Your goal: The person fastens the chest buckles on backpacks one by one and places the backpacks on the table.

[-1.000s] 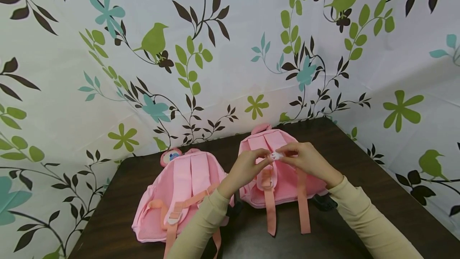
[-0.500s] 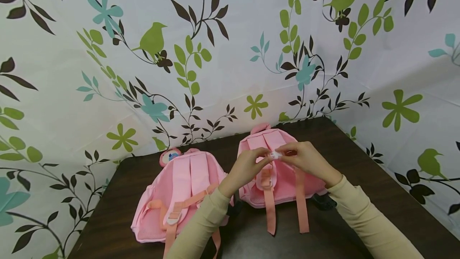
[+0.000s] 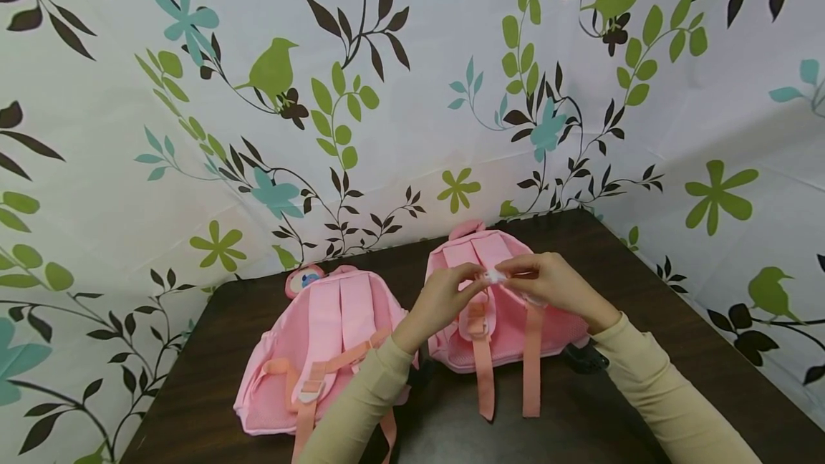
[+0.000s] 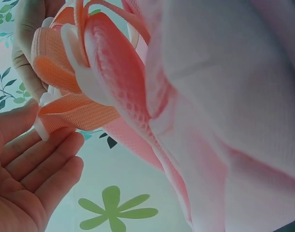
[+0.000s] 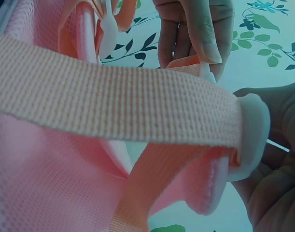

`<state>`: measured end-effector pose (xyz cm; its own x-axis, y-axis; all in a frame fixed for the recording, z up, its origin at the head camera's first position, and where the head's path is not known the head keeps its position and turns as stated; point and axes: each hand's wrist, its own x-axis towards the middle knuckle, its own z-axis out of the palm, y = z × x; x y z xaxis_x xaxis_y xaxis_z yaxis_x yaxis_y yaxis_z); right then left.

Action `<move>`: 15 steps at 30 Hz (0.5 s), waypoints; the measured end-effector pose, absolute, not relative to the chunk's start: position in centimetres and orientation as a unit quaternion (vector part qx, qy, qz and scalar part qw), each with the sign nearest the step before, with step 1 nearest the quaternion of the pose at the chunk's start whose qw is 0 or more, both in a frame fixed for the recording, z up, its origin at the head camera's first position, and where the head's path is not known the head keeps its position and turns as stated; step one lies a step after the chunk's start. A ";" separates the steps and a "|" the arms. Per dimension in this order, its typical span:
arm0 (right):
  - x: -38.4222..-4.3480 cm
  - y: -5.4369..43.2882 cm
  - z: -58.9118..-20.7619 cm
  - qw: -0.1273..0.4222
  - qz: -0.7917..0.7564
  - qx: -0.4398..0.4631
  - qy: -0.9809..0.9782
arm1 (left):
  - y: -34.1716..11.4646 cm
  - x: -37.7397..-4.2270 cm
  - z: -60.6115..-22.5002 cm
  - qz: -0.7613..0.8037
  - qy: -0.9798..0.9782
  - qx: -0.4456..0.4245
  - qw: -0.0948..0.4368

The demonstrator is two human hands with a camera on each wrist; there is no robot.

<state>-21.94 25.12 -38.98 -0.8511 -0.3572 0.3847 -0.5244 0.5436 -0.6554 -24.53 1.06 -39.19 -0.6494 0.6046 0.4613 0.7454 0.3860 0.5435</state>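
A pink backpack lies on the table, back panel up, its orange straps hanging toward the front edge. Over it, both hands meet at a small white plastic buckle. My left hand pinches one side between thumb and fingertips; in the left wrist view an orange webbing strap runs from that white piece. My right hand pinches the other side. In the right wrist view, a wide orange strap and its white slider partly hide the right fingers.
A second pink backpack lies to the left, with orange straps, a white slider and a round trim at its top. Both rest on a dark wooden table. A patterned curtain stands behind.
The loose orange strap end below my right hand has swung a little to the left. Both hands stay at the buckle, the right one shifting only slightly.
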 end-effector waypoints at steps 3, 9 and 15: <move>-21.9 25.2 -39.0 0.101 0.411 0.251 -0.871 | 1.1 -24.5 -39.1 -0.379 -0.825 -0.408 0.094; -21.9 25.3 -39.0 0.098 0.416 0.244 -0.870 | 1.2 -24.6 -39.2 -0.378 -0.823 -0.412 0.100; -21.7 25.2 -38.7 0.088 0.424 0.231 -0.871 | 1.4 -24.7 -39.3 -0.387 -0.819 -0.414 0.095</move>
